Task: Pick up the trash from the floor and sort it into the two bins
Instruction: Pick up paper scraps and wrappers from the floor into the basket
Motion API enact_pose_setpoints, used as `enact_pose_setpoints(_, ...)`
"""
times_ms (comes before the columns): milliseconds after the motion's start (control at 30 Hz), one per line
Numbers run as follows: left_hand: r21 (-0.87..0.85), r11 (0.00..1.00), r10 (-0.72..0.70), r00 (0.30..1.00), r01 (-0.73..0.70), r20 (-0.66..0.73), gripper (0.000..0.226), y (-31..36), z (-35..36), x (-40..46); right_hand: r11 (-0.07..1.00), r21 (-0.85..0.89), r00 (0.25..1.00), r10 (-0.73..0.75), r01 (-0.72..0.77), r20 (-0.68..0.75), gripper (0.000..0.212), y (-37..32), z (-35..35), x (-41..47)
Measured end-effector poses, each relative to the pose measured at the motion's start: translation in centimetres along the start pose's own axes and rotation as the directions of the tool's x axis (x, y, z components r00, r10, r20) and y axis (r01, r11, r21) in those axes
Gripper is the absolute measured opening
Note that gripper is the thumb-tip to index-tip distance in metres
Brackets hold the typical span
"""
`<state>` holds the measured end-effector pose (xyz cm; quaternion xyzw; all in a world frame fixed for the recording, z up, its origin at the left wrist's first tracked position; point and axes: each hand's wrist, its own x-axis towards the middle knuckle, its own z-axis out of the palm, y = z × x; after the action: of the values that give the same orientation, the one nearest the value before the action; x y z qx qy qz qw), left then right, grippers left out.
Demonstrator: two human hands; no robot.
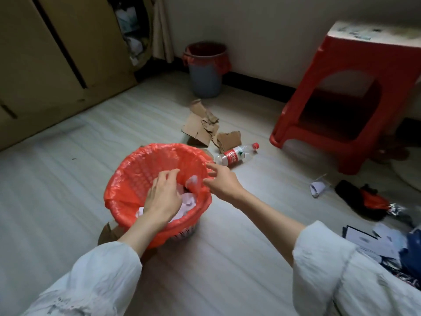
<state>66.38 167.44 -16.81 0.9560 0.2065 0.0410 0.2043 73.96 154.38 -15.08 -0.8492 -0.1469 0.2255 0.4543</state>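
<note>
A basket bin with a red liner (127, 172) stands on the floor right in front of me, with crumpled white paper (189, 205) inside. My left hand (163, 197) reaches into it, fingers loosely bent over the paper and holding nothing I can see. Beside the bin's right rim, my right hand (222, 182) has its fingers spread next to a fold of the liner. A second, grey bin with a red liner (206, 76) stands by the far wall. Torn cardboard pieces (200, 127) and a clear plastic bottle with a red label (237, 155) lie between the two bins.
A red plastic stool (346, 94) stands at the right. More trash lies on the floor at right: a crumpled white scrap (316, 189), a black and red item (364, 199), a foil wrapper (396, 210) and loose papers (376, 242). Brown cabinets (45, 65) line the left.
</note>
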Motion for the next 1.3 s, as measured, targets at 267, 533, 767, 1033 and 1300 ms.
enact_pose_setpoints(267,0.189,0.979,-0.111,0.973,0.073,0.203,0.031,2.7,4.5,-2.1,0.986,0.066,0.987,0.157,-0.154,-0.042,0.043,5.8,-7.0,-6.1)
enact_pose_setpoints(533,0.097,0.995,-0.037,0.998,0.031,0.057,0.029,4.3,7.6,-3.0,0.977,0.017,0.976,0.214,-0.214,-0.042,0.039,11.6,-8.9,-9.0)
enact_pose_setpoints(767,-0.070,0.958,0.285,0.954,-0.280,0.091,0.043,8.0,10.7,-4.2,0.947,-0.205,0.968,0.229,-0.246,-0.102,0.039,13.9,-11.3,-10.3)
enact_pose_setpoints(1033,-0.005,0.812,0.580,0.805,-0.584,0.125,0.051,16.4,14.8,-4.5,0.898,-0.207,0.918,0.357,-0.388,-0.171,0.040,20.1,-15.3,-13.5)
enact_pose_setpoints(1300,0.153,0.440,0.895,0.446,-0.885,0.007,0.043,21.1,16.8,-7.2,0.838,-0.208,0.859,0.462,-0.505,-0.221,0.040,26.9,-19.1,-14.9)
